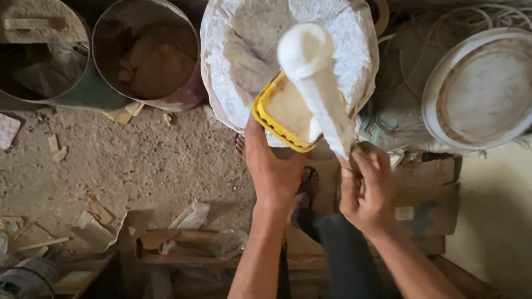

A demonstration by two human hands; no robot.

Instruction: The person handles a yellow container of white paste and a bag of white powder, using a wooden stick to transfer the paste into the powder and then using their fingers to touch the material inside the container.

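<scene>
Two hands at work over an open white sack (242,46) – the left hand (274,169) grips a yellow tub (282,115), the right hand (366,187) clamps a white paste-caked stick (318,84) at twelve o'clock – likely slippery, best gripped low

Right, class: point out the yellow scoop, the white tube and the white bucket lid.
yellow scoop (272,114): head view, on its yellow rim, left side.
white tube (320,87): head view, on the middle of its shaft.
white bucket lid (489,87): head view, on its flat centre.
</scene>
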